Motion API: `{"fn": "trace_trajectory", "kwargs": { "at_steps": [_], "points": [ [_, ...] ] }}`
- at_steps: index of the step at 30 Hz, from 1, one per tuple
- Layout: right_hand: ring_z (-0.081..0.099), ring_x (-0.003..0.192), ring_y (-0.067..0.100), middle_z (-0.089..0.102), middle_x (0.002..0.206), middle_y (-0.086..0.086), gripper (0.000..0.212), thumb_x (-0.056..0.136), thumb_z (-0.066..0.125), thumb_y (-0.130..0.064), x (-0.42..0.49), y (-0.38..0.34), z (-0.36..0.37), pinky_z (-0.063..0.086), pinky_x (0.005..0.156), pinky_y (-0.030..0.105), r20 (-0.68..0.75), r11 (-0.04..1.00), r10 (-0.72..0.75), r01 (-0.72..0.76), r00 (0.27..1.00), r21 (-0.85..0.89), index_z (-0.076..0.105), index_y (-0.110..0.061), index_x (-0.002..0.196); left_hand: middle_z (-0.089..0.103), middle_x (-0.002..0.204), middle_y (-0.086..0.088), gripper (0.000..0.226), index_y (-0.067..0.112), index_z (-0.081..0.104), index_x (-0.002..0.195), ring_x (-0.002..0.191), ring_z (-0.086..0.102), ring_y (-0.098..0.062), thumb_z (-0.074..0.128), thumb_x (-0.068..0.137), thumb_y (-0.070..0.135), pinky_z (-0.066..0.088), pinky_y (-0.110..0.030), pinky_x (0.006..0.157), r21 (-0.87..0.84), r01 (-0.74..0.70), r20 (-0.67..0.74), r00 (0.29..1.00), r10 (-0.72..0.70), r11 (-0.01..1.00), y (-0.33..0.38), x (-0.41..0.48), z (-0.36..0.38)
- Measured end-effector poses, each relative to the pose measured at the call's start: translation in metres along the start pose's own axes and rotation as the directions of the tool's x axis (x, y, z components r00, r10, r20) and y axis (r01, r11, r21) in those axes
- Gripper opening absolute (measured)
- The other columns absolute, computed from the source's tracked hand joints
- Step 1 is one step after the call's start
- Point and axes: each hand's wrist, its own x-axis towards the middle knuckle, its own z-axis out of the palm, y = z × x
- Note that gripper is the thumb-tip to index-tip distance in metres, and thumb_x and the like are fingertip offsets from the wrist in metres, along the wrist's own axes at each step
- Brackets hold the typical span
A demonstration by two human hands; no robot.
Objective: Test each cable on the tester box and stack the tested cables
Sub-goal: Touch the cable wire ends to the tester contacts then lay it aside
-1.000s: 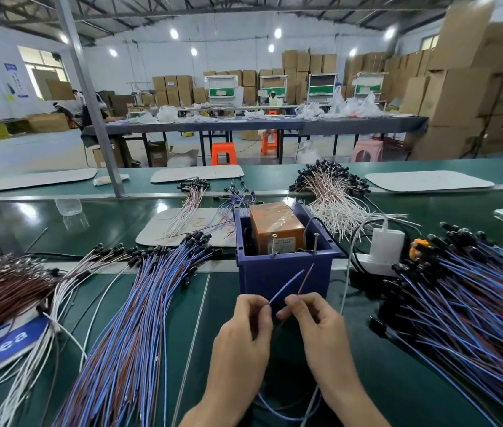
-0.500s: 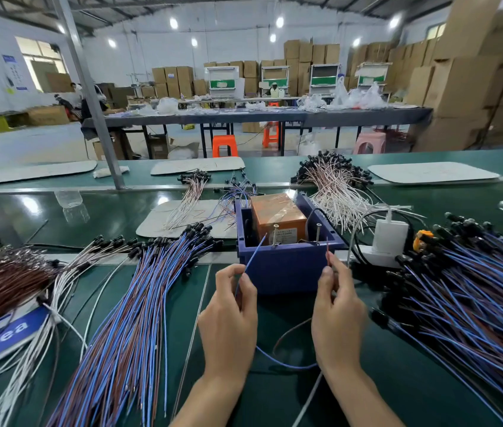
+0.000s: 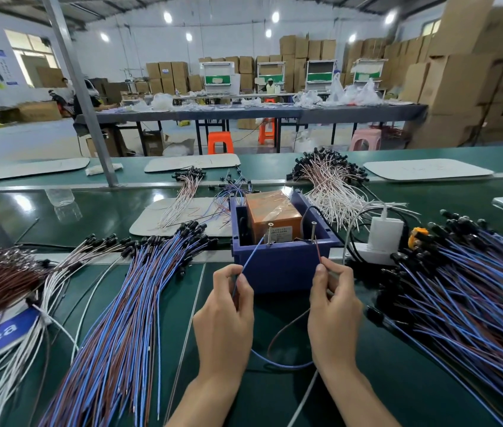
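The tester box (image 3: 284, 269) is showing smooth, matt blue moulded plastic. The orange block (image 3: 271, 212) inside it is carrying a glossy clear film wrap, wrinkled on top. Two upright pins (image 3: 270, 234) are showing bright bare metal. The green bench surface (image 3: 105, 211) is reflecting the ceiling lights, glossy and smooth. The cable (image 3: 281, 363) is wearing smooth plastic insulation. The white charger (image 3: 385, 234) is presenting glossy hard plastic. The cardboard cartons (image 3: 459, 78) behind are looking matt.

1 head-worn camera looks forward and down, near the workbench (image 3: 413, 380).
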Motion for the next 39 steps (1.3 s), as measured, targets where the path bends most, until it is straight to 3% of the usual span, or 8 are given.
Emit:
{"fn": "trace_trajectory", "kwargs": {
  "at_steps": [6,11,14,16,24,27,34,39],
  "points": [
    [0.067,0.076,0.010,0.073,0.089,-0.005,0.025,0.097,0.042,-0.052,-0.0002,0.0026,0.0015,0.045,0.060,0.020,0.012,1.000,0.006,-0.006,1.000,0.009,0.057,-0.037,0.108,0.054,0.065,0.017,0.008,0.029,0.052,0.107,0.056,0.051,-0.006,0.048,0.100,0.032,0.034,-0.015,0.051,0.005,0.004,0.022,1.000,-0.004,1.000,0.0019,0.0007,-0.0011],
    [0.066,0.079,0.010,0.071,0.089,-0.007,0.033,0.096,0.039,-0.055,-0.0006,0.0019,0.0009,0.045,0.064,0.025,0.024,1.000,0.001,-0.001,1.000,-0.013,0.058,-0.034,0.112,0.056,0.065,0.015,0.010,0.025,0.054,0.107,0.050,0.049,-0.008,0.049,0.100,0.030,0.039,-0.023,0.050,0.003,-0.011,0.019,1.000,0.011,1.000,0.0029,0.0001,-0.0020],
    [0.065,0.079,0.005,0.069,0.088,-0.011,0.040,0.094,0.037,-0.059,-0.0008,0.0000,-0.0002,0.043,0.063,0.016,0.028,0.999,-0.008,0.010,1.000,-0.041,0.059,-0.032,0.113,0.065,0.072,0.014,0.008,0.024,0.056,0.107,0.055,0.057,-0.009,0.053,0.100,0.026,0.047,-0.031,0.053,-0.005,-0.002,0.020,1.000,0.002,1.000,0.0043,-0.0007,-0.0021],
    [0.063,0.076,0.004,0.068,0.085,-0.013,0.038,0.094,0.036,-0.060,-0.0009,-0.0023,-0.0007,0.039,0.060,0.012,0.029,0.999,-0.001,0.002,1.000,-0.043,0.057,-0.034,0.113,0.068,0.076,0.013,0.008,0.022,0.058,0.107,0.058,0.062,-0.011,0.057,0.099,0.023,0.050,-0.035,0.056,-0.005,0.005,0.015,1.000,-0.005,1.000,0.0051,-0.0010,-0.0023],
    [0.064,0.074,0.007,0.068,0.086,-0.010,0.037,0.094,0.036,-0.058,-0.0017,-0.0051,-0.0011,0.039,0.060,0.017,0.034,0.999,0.005,-0.004,0.999,-0.042,0.057,-0.034,0.112,0.065,0.071,0.014,0.010,0.024,0.056,0.107,0.054,0.058,-0.011,0.052,0.099,0.029,0.049,-0.033,0.053,-0.012,-0.010,0.028,1.000,0.011,1.000,0.0060,-0.0007,-0.0036],
    [0.063,0.074,0.006,0.068,0.085,-0.011,0.037,0.094,0.036,-0.059,-0.0018,-0.0048,-0.0011,0.042,0.061,0.021,0.036,0.999,0.006,-0.005,0.999,-0.035,0.057,-0.034,0.113,0.064,0.070,0.015,0.010,0.026,0.055,0.106,0.054,0.057,-0.010,0.050,0.099,0.031,0.047,-0.027,0.052,-0.015,-0.013,0.029,0.999,0.013,1.000,0.0053,-0.0008,-0.0036],
    [0.065,0.077,0.015,0.068,0.088,-0.007,0.041,0.095,0.037,-0.058,-0.0020,-0.0039,-0.0006,0.048,0.066,0.030,0.044,1.000,0.004,-0.003,0.999,-0.027,0.059,-0.030,0.116,0.063,0.069,0.015,0.009,0.026,0.055,0.106,0.051,0.055,-0.009,0.051,0.100,0.030,0.048,-0.030,0.051,-0.022,-0.019,0.029,0.999,0.020,1.000,0.0029,-0.0014,-0.0034],
    [0.064,0.076,0.008,0.067,0.084,-0.011,0.035,0.096,0.037,-0.057,-0.0018,-0.0054,-0.0012,0.045,0.063,0.025,0.031,0.999,0.012,-0.011,0.999,-0.032,0.057,-0.036,0.115,0.064,0.070,0.014,0.010,0.025,0.055,0.107,0.053,0.057,-0.010,0.050,0.100,0.030,0.049,-0.033,0.051,-0.042,-0.012,0.033,0.999,0.014,0.999,0.0023,-0.0012,-0.0022]
  ]
}}
